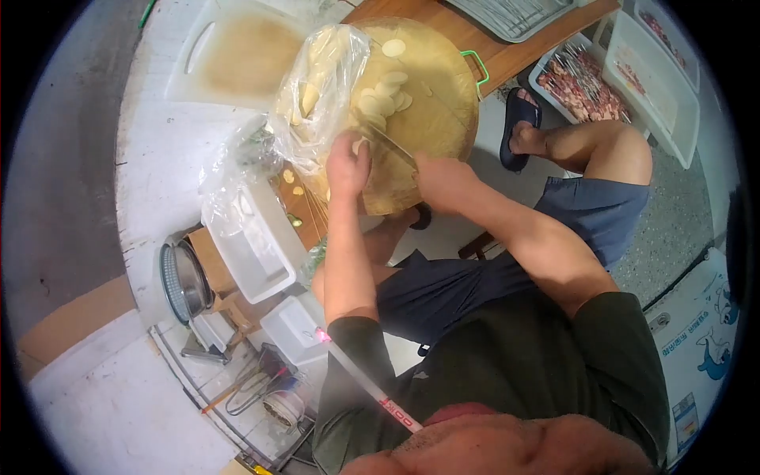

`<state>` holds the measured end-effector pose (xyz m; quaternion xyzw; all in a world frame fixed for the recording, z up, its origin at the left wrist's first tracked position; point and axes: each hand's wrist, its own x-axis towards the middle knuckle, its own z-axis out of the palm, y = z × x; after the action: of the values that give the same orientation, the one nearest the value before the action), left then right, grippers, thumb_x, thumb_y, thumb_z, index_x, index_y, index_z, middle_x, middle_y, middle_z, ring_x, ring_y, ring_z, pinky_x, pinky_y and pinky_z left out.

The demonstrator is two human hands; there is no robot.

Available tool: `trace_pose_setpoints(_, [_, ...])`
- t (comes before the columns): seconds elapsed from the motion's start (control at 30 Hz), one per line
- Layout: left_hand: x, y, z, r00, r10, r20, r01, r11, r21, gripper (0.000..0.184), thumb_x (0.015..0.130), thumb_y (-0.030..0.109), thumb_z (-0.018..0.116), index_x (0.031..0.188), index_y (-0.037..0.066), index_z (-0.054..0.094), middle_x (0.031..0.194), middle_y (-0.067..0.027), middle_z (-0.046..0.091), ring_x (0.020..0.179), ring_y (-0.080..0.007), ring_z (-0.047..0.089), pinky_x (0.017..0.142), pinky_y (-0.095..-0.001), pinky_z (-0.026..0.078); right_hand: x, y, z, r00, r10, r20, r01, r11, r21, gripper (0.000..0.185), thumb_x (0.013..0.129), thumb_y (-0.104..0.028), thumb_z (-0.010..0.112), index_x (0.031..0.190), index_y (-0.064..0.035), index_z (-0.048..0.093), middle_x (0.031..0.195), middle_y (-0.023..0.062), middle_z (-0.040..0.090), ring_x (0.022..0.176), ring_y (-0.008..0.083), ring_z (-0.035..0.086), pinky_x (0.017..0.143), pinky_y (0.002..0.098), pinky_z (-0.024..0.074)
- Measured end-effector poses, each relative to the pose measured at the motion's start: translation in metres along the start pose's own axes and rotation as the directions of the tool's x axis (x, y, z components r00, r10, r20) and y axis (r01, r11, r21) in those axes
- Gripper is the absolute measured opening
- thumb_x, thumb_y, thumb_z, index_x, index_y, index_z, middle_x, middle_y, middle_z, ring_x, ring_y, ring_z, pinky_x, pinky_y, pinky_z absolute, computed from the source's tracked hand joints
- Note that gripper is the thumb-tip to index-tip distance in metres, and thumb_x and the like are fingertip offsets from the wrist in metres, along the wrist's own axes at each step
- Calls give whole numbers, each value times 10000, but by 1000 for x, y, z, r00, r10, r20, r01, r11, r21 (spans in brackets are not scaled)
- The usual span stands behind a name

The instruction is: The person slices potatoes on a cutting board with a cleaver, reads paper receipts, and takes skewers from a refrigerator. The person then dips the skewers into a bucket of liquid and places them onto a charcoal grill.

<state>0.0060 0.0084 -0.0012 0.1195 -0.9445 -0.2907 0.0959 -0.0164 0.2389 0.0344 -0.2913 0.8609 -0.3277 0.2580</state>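
A round wooden chopping board [443,119] lies in front of me, with several pale round slices [388,89] that look like potato near its far side. My right hand [445,184] is closed on a knife [389,144], its blade pointing toward the slices. My left hand [348,165] is closed on a pale vegetable piece [360,146], mostly hidden by the fingers, beside the blade. A clear plastic bag [332,59] of pale, peeled vegetables rests on the board's left side, just beyond my left hand.
A stained white board [186,75] lies at the far left. White plastic tubs [253,245] stand left of my left arm. At the right are a basin of skewered meat [582,91] and a long white tray [661,103]. A metal tray [514,16] sits at the back.
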Motion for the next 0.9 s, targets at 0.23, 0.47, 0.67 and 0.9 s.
trace_pose_setpoints(0.23, [7,-11,-3,987,-87,132,98,992,-77,195,866,120,611,1042,40,590,909,-106,621,765,-198,554,707,-318,459,8,-7,-40,967,168,194,-248,802,543,233,929,-246,519,974,-19,493,722,149,589,492,231,568,437,350,448])
trace_pose_setpoints(0.47, [15,5,-10,986,15,168,-20,999,30,221,846,122,637,1034,30,569,766,-66,577,676,-124,529,636,-270,446,30,17,-40,925,125,359,-378,407,832,215,947,-259,523,1007,-60,470,659,17,482,419,110,443,330,290,318])
trace_pose_setpoints(0.67, [11,7,-9,987,-72,144,57,993,107,402,791,187,724,1114,16,555,858,-145,620,774,-232,606,731,-342,487,6,22,-78,926,181,331,-377,425,823,212,954,-263,514,1015,-61,492,683,15,498,456,103,484,399,278,388])
trace_pose_setpoints(0.9, [-3,17,-24,976,-62,208,12,972,236,562,781,226,720,1274,65,504,1210,-213,562,1124,-379,532,934,-421,440,-46,64,-84,976,-212,-54,198,961,-194,259,906,-323,558,995,-82,523,776,148,613,656,348,632,562,442,498])
